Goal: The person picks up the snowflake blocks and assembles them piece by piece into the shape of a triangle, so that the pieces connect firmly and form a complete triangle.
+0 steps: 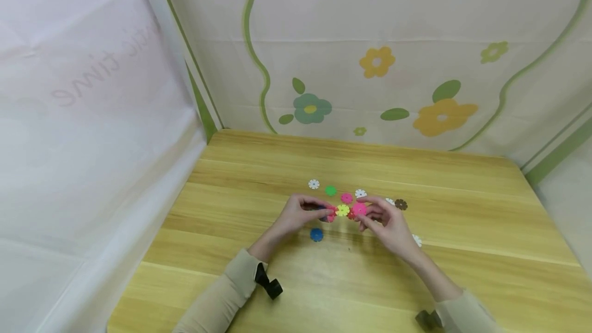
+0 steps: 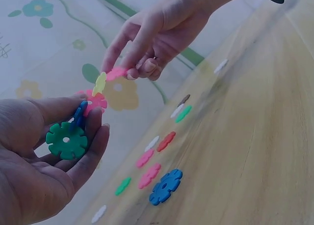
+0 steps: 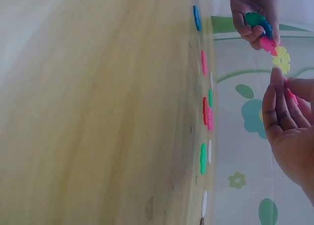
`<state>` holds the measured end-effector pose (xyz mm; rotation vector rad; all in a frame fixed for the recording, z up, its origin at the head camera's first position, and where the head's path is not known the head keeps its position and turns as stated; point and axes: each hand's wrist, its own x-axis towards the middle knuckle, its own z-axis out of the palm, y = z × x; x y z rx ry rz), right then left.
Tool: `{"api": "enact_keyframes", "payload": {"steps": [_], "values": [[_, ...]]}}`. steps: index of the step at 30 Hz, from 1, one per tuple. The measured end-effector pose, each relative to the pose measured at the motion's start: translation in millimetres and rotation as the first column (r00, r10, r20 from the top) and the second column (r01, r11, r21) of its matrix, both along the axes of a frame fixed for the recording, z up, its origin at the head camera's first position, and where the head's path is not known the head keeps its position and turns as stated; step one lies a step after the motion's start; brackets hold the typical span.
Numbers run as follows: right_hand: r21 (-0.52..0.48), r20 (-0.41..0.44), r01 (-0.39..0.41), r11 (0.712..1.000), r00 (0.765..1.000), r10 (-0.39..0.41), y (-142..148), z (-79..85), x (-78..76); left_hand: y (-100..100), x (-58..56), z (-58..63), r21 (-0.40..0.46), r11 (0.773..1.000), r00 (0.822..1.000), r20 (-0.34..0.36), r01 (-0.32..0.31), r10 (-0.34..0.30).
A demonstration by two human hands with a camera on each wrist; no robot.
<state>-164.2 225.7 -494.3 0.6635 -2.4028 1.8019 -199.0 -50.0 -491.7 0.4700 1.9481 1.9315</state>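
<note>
Between the two hands runs a chain of notched, flower-shaped plastic discs, held above the table. My left hand grips its left end, where a green disc, a blue disc and a pink disc are joined. In the middle a yellow disc bridges the gap between the hands. At the other end, my right hand pinches a second pink disc between thumb and fingertips. The fingers partly cover that disc in the right wrist view.
Loose discs lie on the wooden table below and behind the hands: blue, green, pink, red, brown and several white ones. A printed fabric wall stands along the back edge.
</note>
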Motion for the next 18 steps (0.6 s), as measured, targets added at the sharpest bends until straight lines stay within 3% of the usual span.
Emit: {"api": "enact_keyframes", "payload": {"steps": [5, 11, 18], "values": [[0.026, -0.130, 0.027, 0.999, 0.991, -0.023, -1.9, 0.2, 2.9, -0.2, -0.5, 2.2, -0.017, 1.000, 0.999, 0.027, 0.021, -0.020], [0.035, -0.333, 0.031, 0.999, 0.943, -0.017, -10.2, 1.7, 5.2, -1.5, -0.9, 6.7, 0.009, 0.999, 0.996, 0.078, 0.049, -0.049], [0.012, -0.384, 0.031, 0.999, 0.923, -0.024, -15.3, 3.2, 9.2, -6.3, -3.1, 8.6, 0.021, 0.994, 0.988, 0.111, 0.106, -0.108]]}}
